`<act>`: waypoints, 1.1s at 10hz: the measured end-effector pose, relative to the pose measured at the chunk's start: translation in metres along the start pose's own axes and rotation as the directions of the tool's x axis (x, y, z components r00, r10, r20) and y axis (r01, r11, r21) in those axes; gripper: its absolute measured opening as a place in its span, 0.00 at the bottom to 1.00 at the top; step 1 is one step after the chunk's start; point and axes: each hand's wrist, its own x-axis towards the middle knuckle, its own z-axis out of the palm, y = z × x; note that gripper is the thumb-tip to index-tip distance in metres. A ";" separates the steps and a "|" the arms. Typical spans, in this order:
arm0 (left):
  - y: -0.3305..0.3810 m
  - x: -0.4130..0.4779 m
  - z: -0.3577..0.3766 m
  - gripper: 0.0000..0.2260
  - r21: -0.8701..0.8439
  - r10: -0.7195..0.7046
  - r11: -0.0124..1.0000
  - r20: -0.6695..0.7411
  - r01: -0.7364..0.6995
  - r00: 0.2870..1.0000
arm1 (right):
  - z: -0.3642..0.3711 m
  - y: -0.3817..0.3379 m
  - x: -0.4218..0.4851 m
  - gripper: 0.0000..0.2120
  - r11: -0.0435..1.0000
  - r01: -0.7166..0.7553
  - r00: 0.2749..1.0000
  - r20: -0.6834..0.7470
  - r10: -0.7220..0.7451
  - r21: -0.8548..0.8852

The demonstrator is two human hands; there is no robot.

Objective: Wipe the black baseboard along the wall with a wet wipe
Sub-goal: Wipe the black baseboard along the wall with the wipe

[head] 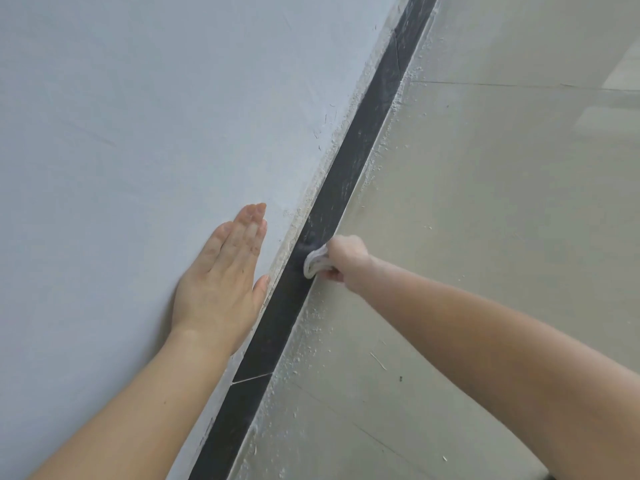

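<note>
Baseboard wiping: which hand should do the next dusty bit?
Right. The right hand grips the wet wipe against the black baseboard, beside the streaky stretch. The left hand lies flat on the wall, holding nothing.

The floor (485, 209) is laid with pale beige tiles, separated by thin grout joints (502, 84). A band of white specks (304, 337) is spread on it directly against the black baseboard (349, 161). 1 pale sliver (378, 361) and 1 dark speck (400, 378) are seen slightly farther from the baseboard.
</note>
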 end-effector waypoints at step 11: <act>0.005 -0.001 0.004 0.32 0.057 -0.011 0.998 -0.035 0.013 0.999 | -0.034 -0.064 -0.008 0.09 0.844 0.188 0.981 -0.132 -0.140 0.503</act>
